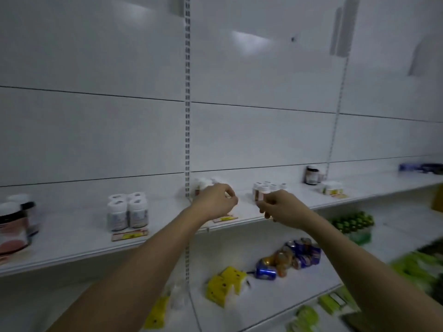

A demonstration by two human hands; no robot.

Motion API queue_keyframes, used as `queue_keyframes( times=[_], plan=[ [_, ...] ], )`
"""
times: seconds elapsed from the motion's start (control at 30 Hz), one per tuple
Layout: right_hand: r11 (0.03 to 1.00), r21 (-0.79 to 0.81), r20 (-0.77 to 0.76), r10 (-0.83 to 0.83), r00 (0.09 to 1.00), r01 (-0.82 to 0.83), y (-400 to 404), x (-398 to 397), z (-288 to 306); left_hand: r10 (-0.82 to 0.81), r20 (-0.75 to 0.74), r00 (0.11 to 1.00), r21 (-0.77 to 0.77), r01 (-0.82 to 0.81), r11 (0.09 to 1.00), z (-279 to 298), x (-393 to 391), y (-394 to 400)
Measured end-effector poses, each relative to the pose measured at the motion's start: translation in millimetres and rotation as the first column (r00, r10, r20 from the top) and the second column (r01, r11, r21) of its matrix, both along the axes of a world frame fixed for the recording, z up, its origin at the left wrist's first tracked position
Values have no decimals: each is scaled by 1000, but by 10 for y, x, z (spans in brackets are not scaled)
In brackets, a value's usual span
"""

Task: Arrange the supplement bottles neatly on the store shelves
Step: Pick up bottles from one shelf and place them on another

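On the white shelf, the left hand curls its fingers around a white-capped supplement bottle mid-shelf. The right hand pinches another small bottle at its cluster's front, near the shelf's front edge.

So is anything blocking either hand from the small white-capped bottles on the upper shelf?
Nothing visible does. The left hand is already at the bottle cluster by the upright, and the right hand is at the neighbouring cluster.
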State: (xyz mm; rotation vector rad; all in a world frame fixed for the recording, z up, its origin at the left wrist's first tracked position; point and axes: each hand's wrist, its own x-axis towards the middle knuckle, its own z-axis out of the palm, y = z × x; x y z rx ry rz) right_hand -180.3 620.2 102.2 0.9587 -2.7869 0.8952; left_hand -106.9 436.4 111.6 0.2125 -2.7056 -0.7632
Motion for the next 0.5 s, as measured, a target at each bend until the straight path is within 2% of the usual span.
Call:
queue_keyframes(
  times=[0.1,0.27,0.5],
  plan=[
    [995,-14,-8,-104,995,103,665,-264,1,-70,11,997,-35,70,997,3,-430,616],
    [977,-26,25,-212,977,212,1343,-685,-85,-170,25,985,-78,172,982,-99,-1081,1299],
    [948,-1,19,-318,948,318,1897,-1692,-279,-224,15,975,-14,224,974,-251,-2228,1845]
  ],
)
